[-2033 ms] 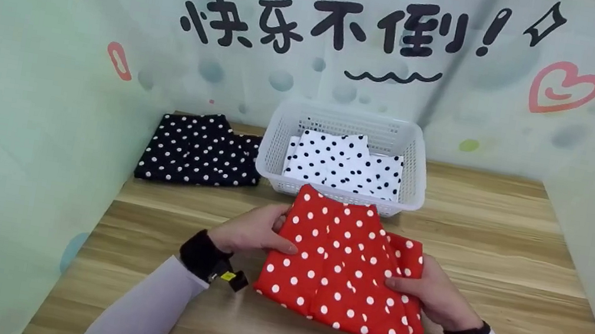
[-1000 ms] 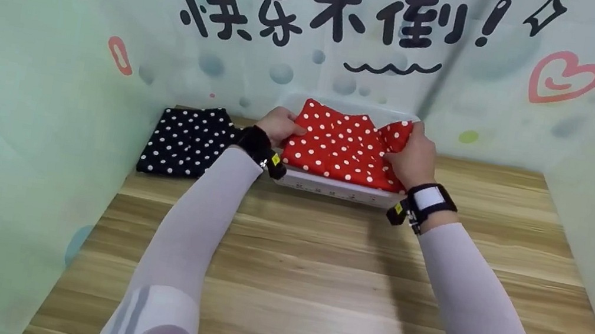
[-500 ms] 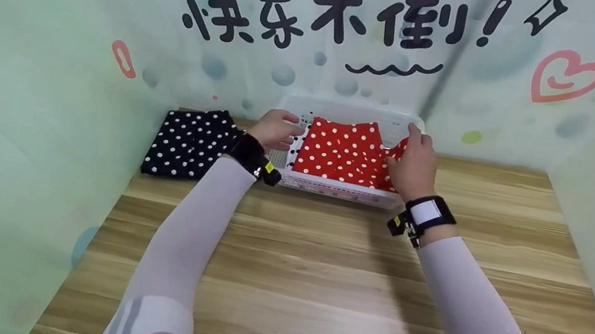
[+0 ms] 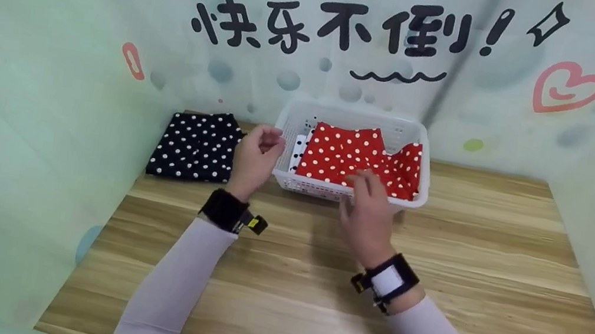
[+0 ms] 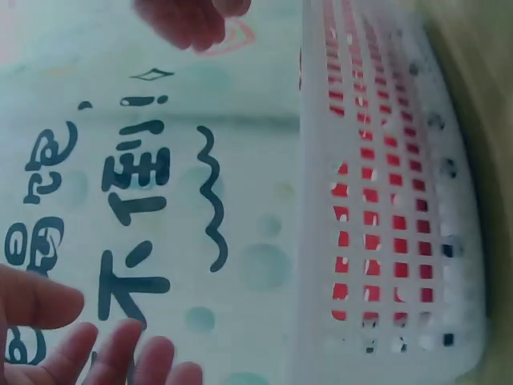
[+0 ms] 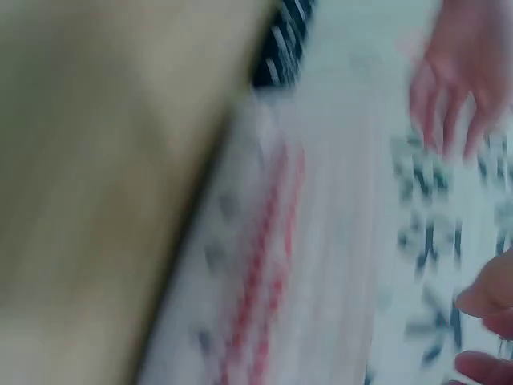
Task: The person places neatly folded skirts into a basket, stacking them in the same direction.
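Note:
A white plastic basket (image 4: 285, 179) holds a folded red garment with white dots (image 4: 345, 149), which looks like polka-dot clothing. Under it, at the left, shows the edge of a white black-dotted garment (image 4: 298, 152). My left hand (image 4: 256, 157) hovers by the basket's left side with loosely bent fingers and nothing in them. In front of the basket is my right hand (image 4: 368, 219), empty, its fingers overlapping the front rim in the head view. The left wrist view shows relaxed left fingers (image 5: 112, 353) beside the slotted basket wall (image 5: 321, 241).
A folded black garment with white dots (image 4: 196, 145) lies on the wooden table (image 4: 277, 295) left of the basket, partly behind my left hand. A printed curtain (image 4: 355, 27) stands right behind the basket, and pale side walls (image 4: 13, 116) flank the table.
Both hands carried the red garment forward and laid it in the basket over the white one. They have let go and drawn back toward the front.

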Motion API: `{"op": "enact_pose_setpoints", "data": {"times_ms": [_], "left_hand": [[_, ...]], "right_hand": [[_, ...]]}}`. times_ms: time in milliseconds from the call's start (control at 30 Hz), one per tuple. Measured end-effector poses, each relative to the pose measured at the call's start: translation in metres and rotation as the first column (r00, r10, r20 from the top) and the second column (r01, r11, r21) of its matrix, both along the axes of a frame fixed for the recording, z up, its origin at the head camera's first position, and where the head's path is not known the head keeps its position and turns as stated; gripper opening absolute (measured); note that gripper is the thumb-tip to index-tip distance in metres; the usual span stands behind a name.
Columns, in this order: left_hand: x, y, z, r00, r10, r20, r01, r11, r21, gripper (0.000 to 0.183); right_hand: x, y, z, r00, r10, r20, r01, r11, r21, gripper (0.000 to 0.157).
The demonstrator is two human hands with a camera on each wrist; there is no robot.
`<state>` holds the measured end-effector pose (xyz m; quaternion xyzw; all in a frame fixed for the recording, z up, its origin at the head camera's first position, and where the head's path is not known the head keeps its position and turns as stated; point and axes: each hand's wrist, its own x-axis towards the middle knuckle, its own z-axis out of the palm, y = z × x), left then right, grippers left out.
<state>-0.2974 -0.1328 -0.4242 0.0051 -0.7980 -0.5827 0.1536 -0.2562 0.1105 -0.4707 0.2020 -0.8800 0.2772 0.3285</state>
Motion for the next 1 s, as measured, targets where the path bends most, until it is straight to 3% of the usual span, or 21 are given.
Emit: {"op": "enact_pose_setpoints", "data": {"times_ms": [133,233,333,400,533,600,633,700,767,833,933,1000], "left_hand": [[0.013,-0.033,-0.012,0.997,0.065,-0.031,-0.065,0.998,0.013,0.016],[0.016,-0.063,-0.021,0.994,0.105,0.007,-0.105,0.994,-0.028,0.018],[0.017,-0.092,-0.032,0.986,0.131,0.102,-0.119,0.986,-0.115,0.022],[0.017,-0.109,-0.039,0.976,0.145,0.16,-0.12,0.98,-0.156,0.024],[0.014,-0.135,-0.048,0.962,0.141,0.235,-0.124,0.989,-0.083,0.028],[0.012,-0.144,-0.054,0.956,0.163,0.244,-0.152,0.986,-0.063,0.029],[0.011,-0.148,-0.056,0.952,0.183,0.245,-0.17,0.983,-0.076,0.03],[0.008,-0.155,-0.061,0.938,0.245,0.245,-0.223,0.968,-0.114,0.03],[0.006,-0.16,-0.067,0.921,0.299,0.25,-0.276,0.953,-0.12,0.029],[0.003,-0.164,-0.072,0.911,0.325,0.255,-0.314,0.946,-0.086,0.029],[0.0,-0.169,-0.077,0.901,0.349,0.257,-0.353,0.935,-0.032,0.03],[-0.001,-0.174,-0.077,0.885,0.389,0.258,-0.387,0.92,-0.061,0.031]], "right_hand": [[0.028,-0.029,-0.025,0.992,0.125,-0.02,-0.124,0.992,0.017,0.037],[0.037,-0.041,-0.04,0.976,0.195,0.098,-0.193,0.981,-0.029,0.038],[0.038,-0.048,-0.051,0.93,0.256,0.262,-0.229,0.965,-0.132,0.037],[0.036,-0.053,-0.054,0.869,0.316,0.381,-0.236,0.941,-0.242,0.037],[0.025,-0.074,-0.055,0.691,0.448,0.568,-0.143,0.854,-0.501,0.038],[0.018,-0.09,-0.056,0.604,0.52,0.604,-0.037,0.776,-0.63,0.039],[0.015,-0.099,-0.057,0.564,0.56,0.607,0.025,0.723,-0.69,0.04],[0.008,-0.118,-0.06,0.52,0.621,0.587,0.143,0.615,-0.776,0.043],[0.002,-0.136,-0.064,0.507,0.659,0.556,0.233,0.516,-0.824,0.048],[-0.003,-0.15,-0.068,0.518,0.67,0.532,0.285,0.451,-0.846,0.052],[-0.013,-0.163,-0.076,0.568,0.659,0.492,0.296,0.394,-0.87,0.058],[-0.02,-0.166,-0.08,0.595,0.656,0.465,0.288,0.366,-0.885,0.06]]}}
